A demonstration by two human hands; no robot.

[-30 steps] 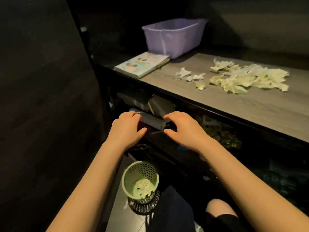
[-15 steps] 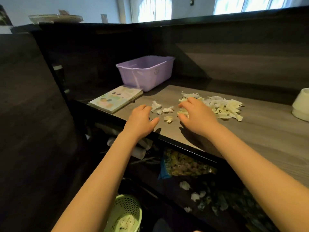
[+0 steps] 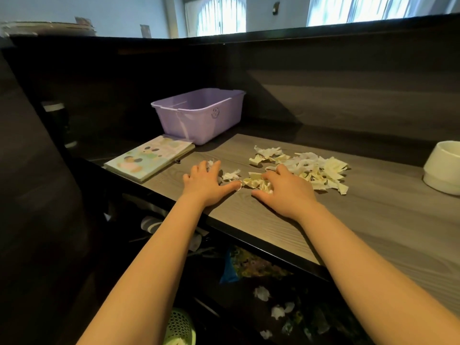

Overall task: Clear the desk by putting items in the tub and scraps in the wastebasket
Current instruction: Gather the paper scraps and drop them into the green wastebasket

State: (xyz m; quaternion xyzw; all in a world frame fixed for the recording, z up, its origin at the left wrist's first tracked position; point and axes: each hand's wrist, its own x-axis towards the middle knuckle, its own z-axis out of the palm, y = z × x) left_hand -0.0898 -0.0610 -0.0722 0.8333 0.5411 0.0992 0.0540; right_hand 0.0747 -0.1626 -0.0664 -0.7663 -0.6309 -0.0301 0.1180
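Both hands are laid on the desk (image 3: 373, 220) among paper scraps (image 3: 308, 168), the left hand (image 3: 205, 183) flat and spread, the right hand (image 3: 283, 192) curled around a clump, behind them a tub (image 3: 199, 115)

White bowl (image 3: 442, 170) at desk's right.

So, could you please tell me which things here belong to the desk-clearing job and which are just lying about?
Job: paper scraps, book, purple tub, green wastebasket, left hand, right hand.
Lying about: bag under the desk, stacked plates.
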